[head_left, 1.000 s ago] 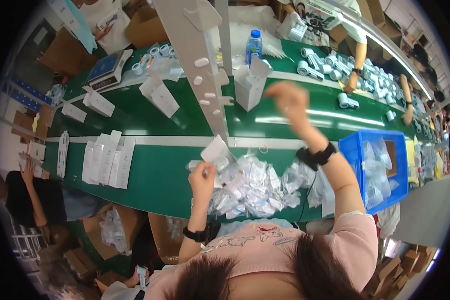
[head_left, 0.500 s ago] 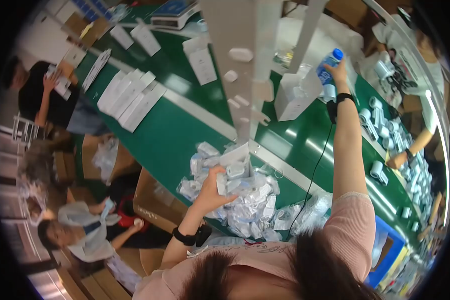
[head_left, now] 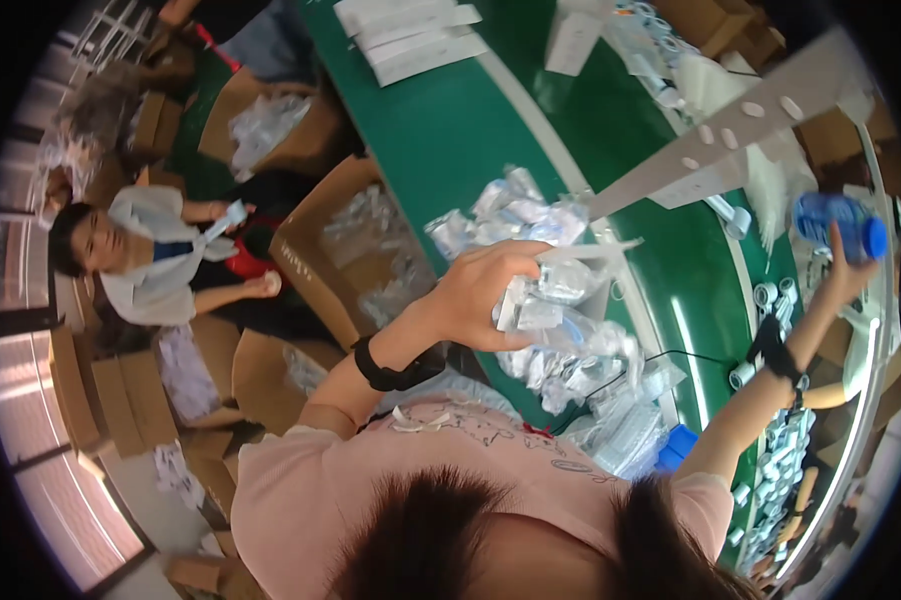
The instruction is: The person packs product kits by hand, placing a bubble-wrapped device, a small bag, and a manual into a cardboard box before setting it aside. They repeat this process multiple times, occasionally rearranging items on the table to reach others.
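My left hand is closed on an open white box with a raised flap. Clear plastic-bagged pieces fill the box, and the palm hides part of it. Around and under it on the green table lies a pile of bagged white parts. At the far right, my arm stretched out, my right hand grips a blue bottle with a blue cap. The bottle is held tilted, its cap pointing to the right. Each wrist wears a black band.
A pale post slants over the table. White boxes lie at the back. Grey-white handheld parts crowd the right side. A person sits at left among open cartons. A thin black cable crosses the table.
The view has swung round, so the table and post sit farther right. The bottle has moved to the right and tipped over further. My left hand still holds the white box, now raised nearer.
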Tool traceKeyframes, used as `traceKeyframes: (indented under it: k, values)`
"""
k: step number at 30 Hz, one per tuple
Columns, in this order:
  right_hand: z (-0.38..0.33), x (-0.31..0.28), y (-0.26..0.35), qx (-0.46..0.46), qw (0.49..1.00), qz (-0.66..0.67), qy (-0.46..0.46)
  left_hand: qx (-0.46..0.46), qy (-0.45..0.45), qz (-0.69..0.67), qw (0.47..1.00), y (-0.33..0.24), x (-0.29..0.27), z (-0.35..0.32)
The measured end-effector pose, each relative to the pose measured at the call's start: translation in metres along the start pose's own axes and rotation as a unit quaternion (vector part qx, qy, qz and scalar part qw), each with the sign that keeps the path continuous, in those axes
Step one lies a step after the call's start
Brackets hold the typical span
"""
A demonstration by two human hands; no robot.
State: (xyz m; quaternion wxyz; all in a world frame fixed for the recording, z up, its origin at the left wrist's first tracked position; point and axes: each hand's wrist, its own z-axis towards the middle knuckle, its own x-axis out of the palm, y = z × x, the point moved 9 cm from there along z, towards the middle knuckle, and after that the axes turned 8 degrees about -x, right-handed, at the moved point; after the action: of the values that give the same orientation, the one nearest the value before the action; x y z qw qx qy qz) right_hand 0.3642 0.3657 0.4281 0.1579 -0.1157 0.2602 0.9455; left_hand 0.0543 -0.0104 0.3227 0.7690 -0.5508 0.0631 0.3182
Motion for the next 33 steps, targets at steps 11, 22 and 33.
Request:
traceKeyframes:
  k: [11,22,33]
  values:
    - [-0.195,0.231,0.401,0.117,0.724,0.533,0.422,-0.111,-0.002,0.113,0.987,-0.016,-0.131,-0.175]
    - [-0.447,0.475,0.552,0.068,0.683,0.523,0.505,-0.264,-0.117,0.193,0.938,0.012,-0.187,-0.268]
    - [-0.472,0.500,0.568,0.005,0.677,0.521,0.520,-0.244,-0.182,0.094,0.948,0.020,-0.231,-0.277]
